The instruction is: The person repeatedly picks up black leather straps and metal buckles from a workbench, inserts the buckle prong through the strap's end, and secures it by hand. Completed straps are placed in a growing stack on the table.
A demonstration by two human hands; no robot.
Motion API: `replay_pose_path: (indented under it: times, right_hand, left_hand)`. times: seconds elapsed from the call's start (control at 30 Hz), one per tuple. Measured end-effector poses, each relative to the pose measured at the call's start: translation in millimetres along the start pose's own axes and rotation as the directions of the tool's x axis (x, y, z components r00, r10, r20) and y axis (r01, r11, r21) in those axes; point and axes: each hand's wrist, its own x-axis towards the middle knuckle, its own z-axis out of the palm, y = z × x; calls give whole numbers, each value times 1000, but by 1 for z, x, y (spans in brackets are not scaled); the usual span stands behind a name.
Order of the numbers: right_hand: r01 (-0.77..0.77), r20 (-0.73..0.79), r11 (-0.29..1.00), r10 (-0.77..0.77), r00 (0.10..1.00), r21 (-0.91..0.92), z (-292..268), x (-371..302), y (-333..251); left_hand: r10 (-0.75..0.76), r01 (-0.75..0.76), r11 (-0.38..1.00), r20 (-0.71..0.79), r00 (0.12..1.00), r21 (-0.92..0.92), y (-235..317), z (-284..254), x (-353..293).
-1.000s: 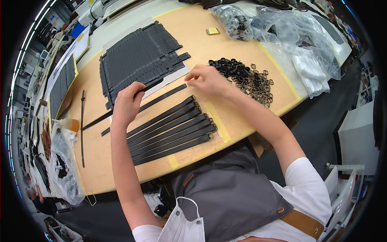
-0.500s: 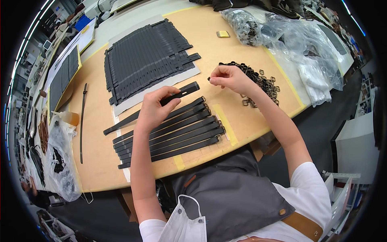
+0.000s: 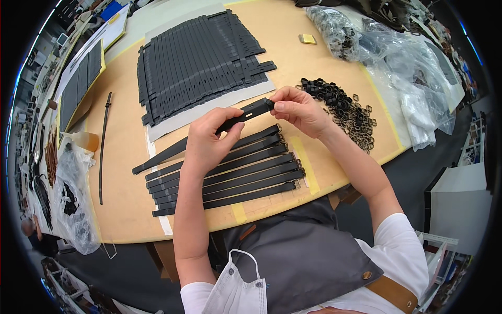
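My left hand (image 3: 212, 137) is closed around a black belt strap (image 3: 159, 158), thumb beneath and fingers above, near its slotted end. The strap's other end slants down to the left on the table. My right hand (image 3: 299, 111) pinches a small black loop (image 3: 269, 104) at the slotted end, touching it; the fingers partly hide whether it is around the strap. Below my hands lies a row of several finished-looking straps (image 3: 246, 180) with metal buckles (image 3: 296, 183) at their right ends. Beside my right hand is a pile of black loops (image 3: 327, 93) and bronze buckles (image 3: 358, 125).
A large stack of black straps (image 3: 196, 57) lies on white board at the far side. Clear plastic bags (image 3: 387, 57) sit at the far right. At the left are a single thin strap (image 3: 104, 146), a bottle of amber liquid (image 3: 86, 140) and another plastic bag (image 3: 78, 209).
My right hand has brought the small black loop from beside the pile leftward to the slotted end of the strap. My left hand still grips the strap. The whole view has shifted slightly.
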Motion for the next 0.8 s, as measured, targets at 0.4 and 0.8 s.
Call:
replay_pose_path:
  times: [0.4, 0.8]
  right_hand:
    - [82, -72, 920, -119, 990, -384, 6, 5, 5]
    - [-5, -129, 996, -7, 992, -88, 13, -4, 16]
  left_hand:
    - [79, -78, 996, -21, 997, 39, -8, 10, -2]
    - [158, -159, 987, 33, 987, 14, -19, 26, -9]
